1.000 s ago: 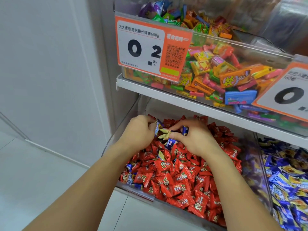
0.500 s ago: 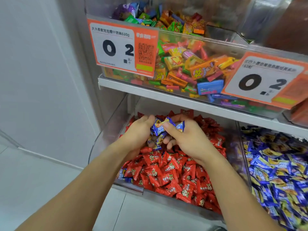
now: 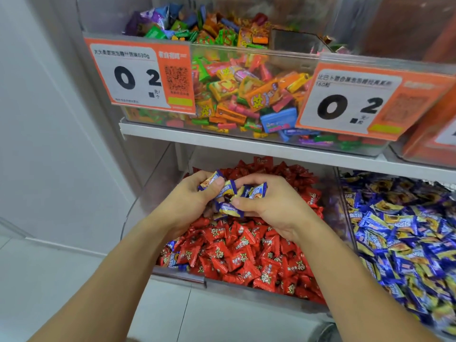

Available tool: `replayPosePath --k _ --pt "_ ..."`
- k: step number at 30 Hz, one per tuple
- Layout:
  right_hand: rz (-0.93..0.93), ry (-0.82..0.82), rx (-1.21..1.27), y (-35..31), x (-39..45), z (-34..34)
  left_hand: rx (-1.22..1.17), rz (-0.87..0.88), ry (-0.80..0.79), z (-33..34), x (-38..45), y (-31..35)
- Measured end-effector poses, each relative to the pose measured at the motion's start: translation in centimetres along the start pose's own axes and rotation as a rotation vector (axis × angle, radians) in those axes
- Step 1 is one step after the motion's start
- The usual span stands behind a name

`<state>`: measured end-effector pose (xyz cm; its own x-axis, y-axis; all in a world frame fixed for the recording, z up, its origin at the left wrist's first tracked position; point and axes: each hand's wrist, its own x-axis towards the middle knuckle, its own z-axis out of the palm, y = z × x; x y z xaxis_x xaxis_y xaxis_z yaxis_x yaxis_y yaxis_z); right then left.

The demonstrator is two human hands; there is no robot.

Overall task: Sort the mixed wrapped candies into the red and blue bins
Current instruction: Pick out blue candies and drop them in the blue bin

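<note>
Both hands hover together over the clear bin of red candies [image 3: 241,257] on the lower shelf. My left hand [image 3: 190,201] grips a few blue wrapped candies [image 3: 222,191] between thumb and curled fingers. My right hand [image 3: 274,206] pinches more blue candies [image 3: 256,191], one of which [image 3: 230,209] hangs under its thumb. A few stray blue candies [image 3: 172,257] lie at the red bin's front left corner. The bin of blue candies [image 3: 407,243] stands directly to the right, behind a clear divider wall.
The upper shelf [image 3: 222,140] carries a clear bin of mixed colourful gum [image 3: 246,95] with two orange price tags [image 3: 140,75] hanging just above my hands. A white wall and tiled floor [image 3: 49,280] are at the left.
Both hands have lifted a little off the red pile with more blue candies gathered between them. The view has shifted right, showing more of the blue bin.
</note>
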<state>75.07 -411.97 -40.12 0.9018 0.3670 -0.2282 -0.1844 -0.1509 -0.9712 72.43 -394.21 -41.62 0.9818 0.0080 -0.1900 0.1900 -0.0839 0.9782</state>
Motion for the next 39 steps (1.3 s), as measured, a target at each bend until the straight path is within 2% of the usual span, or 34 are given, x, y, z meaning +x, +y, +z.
replayPosePath --k 6,10,12,14,17,20,23,26,27,29,31,32,36,39 --pt "-0.106 0.209 -0.195 0.6 0.8 -0.3 0.107 0.026 0.111 -0.7 -0.1 0.0" --pt "-0.203 0.346 -0.109 0.7 0.9 0.7 -0.147 -0.027 0.088 0.9 -0.4 0.6" --pt "-0.243 0.357 -0.158 0.8 0.4 1.5 -0.314 -0.058 0.076 2.1 -0.6 0.9" --pt "-0.250 0.326 -0.220 1.2 -0.2 1.9 -0.345 -0.050 0.099 2.7 -0.6 0.7" --pt "-0.200 0.228 -0.320 1.2 -1.1 1.2 -0.293 -0.023 0.123 2.8 -0.5 0.3" --pt "-0.222 0.231 -0.473 1.0 -1.7 -0.3 -0.232 0.007 0.137 3.2 -0.7 0.5" --pt "-0.129 0.201 -0.223 1.0 -2.3 -1.7 -0.138 0.076 0.149 4.2 -1.2 1.5" --pt "0.013 0.141 0.141 0.2 -3.7 -3.1 0.204 0.247 0.137 5.6 -1.8 2.7" --pt "0.021 0.114 0.190 -0.1 -4.4 -3.6 0.307 0.317 0.099 6.5 -2.0 3.0" --pt "-0.044 0.092 -0.009 -0.3 -6.1 -4.7 0.421 0.433 0.009 8.9 -2.6 3.3" --pt "-0.113 0.153 -0.279 -0.4 -7.8 -6.2 0.419 0.495 -0.056 11.5 -3.3 3.6" --pt "-0.141 0.185 -0.305 -0.3 -8.6 -7.5 0.377 0.504 -0.091 12.7 -3.7 4.0" --pt "-0.240 0.276 -0.154 -0.5 -11.7 -12.2 0.216 0.535 -0.180 16.8 -4.0 5.9" --pt "-0.260 0.446 -0.240 0.4 -12.3 -14.9 0.284 0.578 -0.163 19.8 -2.4 5.5"
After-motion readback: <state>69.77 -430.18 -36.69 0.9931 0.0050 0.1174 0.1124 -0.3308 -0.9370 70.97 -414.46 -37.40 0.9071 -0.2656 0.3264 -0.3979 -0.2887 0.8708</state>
